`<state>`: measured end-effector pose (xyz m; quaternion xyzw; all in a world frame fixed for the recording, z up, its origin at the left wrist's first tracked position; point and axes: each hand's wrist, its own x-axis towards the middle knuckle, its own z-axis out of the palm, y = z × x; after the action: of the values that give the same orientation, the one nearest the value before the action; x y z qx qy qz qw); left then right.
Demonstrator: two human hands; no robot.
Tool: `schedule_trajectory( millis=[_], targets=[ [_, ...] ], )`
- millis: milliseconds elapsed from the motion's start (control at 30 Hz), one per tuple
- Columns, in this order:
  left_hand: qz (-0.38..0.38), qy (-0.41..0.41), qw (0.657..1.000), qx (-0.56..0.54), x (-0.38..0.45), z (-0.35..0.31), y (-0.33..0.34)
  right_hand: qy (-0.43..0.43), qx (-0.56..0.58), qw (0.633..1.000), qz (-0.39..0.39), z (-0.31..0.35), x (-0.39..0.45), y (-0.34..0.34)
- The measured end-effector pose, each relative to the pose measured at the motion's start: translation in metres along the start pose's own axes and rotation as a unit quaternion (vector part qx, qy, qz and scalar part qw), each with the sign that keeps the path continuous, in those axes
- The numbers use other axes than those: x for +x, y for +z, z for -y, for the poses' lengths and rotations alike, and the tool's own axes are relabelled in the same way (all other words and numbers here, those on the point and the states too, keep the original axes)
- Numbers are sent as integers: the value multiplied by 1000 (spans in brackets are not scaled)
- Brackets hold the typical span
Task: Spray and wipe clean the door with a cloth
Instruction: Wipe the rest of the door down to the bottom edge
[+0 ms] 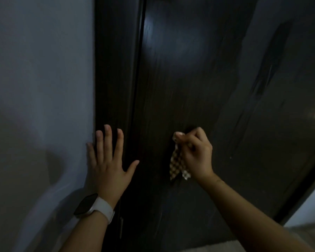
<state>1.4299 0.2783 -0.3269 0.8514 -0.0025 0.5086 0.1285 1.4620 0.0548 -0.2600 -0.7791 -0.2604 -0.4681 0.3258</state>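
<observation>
The room is dim; a plain pale wall (40, 73) fills the left side, bluish above and greyer lower down, with soft shadows across it; at the lower right corner a brighter strip of pale floor (305, 231) shows; light is weak throughout.

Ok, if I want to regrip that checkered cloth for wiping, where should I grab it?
Take the checkered cloth by its loose tail, coming from below the right hand. That hand bunches the top against the door, so only the hanging end is free.
</observation>
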Motion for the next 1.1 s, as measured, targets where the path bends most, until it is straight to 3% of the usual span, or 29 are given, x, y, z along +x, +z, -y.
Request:
schedule_trajectory(
  millis=[133, 233, 300, 367, 433, 500, 633, 833, 967, 1100],
  targets=[
    [9, -2, 1000, 4, 1, 2, 3, 70, 38, 974, -213, -7, 71, -29],
    [3, 4, 1000, 2, 0, 1, 5, 60, 29, 962, -265, -9, 81, -30],
    [-7, 8, 1000, -1, 0, 3, 5, -14, -9, 978, -209, -12, 52, -16],
    [-14, 12, 1000, -9, -1, 3, 5, -62, -36, 994, -82, -25, 1, -2],
    [-14, -12, 999, -40, -8, 3, 8, -15, -26, 999, 44, -33, -50, 9],
    [-12, -57, 996, -72, -27, 5, 14, 14, -20, 995, 99, -37, -82, 16],
    [-13, -64, 996, -56, -60, 16, 26, -4, -10, 999, 52, -25, -78, 18],
    [1, -71, 997, -42, -59, 9, 29, 62, 60, 988, -125, -9, -70, 42],
    [22, -77, 996, -48, -56, 10, 28, 85, 49, 992, -85, -22, -150, 72],
    [42, -95, 994, -31, -55, 4, 28, 237, 66, 969, 23, -36, -243, 93]
  ],
)
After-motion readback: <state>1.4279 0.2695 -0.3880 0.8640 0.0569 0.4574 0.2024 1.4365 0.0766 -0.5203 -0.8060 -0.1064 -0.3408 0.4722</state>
